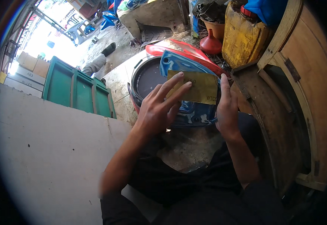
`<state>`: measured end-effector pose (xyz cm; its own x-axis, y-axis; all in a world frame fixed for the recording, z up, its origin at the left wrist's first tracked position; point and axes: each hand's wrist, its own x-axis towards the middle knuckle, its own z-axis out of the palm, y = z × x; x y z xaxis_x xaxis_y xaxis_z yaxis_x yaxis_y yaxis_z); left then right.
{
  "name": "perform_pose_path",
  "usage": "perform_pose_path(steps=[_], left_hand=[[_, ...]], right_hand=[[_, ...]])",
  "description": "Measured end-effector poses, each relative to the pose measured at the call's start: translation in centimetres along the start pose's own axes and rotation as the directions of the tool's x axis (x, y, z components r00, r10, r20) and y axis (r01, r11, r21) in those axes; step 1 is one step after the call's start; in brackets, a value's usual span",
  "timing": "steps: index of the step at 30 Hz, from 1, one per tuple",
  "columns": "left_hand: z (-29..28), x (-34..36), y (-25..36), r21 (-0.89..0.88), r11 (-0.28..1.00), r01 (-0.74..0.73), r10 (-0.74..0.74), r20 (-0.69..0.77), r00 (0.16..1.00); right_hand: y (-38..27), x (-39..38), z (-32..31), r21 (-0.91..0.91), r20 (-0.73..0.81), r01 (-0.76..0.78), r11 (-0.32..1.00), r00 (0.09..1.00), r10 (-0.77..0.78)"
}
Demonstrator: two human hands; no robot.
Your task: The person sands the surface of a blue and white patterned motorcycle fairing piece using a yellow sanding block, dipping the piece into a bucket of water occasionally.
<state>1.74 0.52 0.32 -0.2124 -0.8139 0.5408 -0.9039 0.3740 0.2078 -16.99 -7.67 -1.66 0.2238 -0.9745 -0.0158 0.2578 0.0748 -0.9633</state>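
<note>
A mustard-coloured sheet (pixel 201 90), which looks like the back of sandpaper, lies against a glossy blue panel (pixel 189 64) in front of me. My left hand (pixel 154 110) reaches over the sheet's left part, index and middle fingers stretched out and apart on its face. My right hand (pixel 228 107) is at the panel's right edge, thumb pointing up along it; the other fingers are hidden behind. The panel tilts up over my lap and has a round hole near its upper left corner. Its surface under the sheet is hidden.
Behind the panel are a round dark basin (pixel 144 80) and a red glossy panel (pixel 197 52). A red funnel (pixel 210 44) and a dirty yellow jerrycan (pixel 244 39) stand at far right. Curved wooden furniture (pixel 313 48) borders the right, a white slab (pixel 54 150) the left, beside green framed panels (pixel 60 84).
</note>
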Motion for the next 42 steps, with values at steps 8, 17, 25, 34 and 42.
perform_pose_path(steps=[8,17,25,34,42], left_hand=[[0.7,-0.2,3.8,0.408,0.874,0.264,-0.3,0.025,0.954],[2.0,0.1,3.2,0.186,0.941,0.283,-0.289,0.004,0.957],[1.1,0.1,-0.6,-0.629,0.592,0.504,-0.669,-0.034,0.743],[0.4,0.2,0.5,-0.154,0.917,0.367,-0.394,-0.216,0.894],[1.7,0.4,0.0,0.085,0.988,0.125,-0.122,-0.039,0.992]], right_hand=[[1.6,0.0,0.2,-0.111,0.013,0.061,0.992,0.998,-0.06],[2.3,-0.1,0.9,-0.134,-0.027,0.106,0.985,0.994,-0.11],[2.5,-0.2,0.4,-0.102,0.039,0.011,0.995,0.999,-0.007],[3.0,0.1,0.5,-0.051,0.009,-0.007,0.999,1.0,0.007],[3.2,-0.1,0.7,-0.008,0.021,-0.05,0.999,0.999,0.05]])
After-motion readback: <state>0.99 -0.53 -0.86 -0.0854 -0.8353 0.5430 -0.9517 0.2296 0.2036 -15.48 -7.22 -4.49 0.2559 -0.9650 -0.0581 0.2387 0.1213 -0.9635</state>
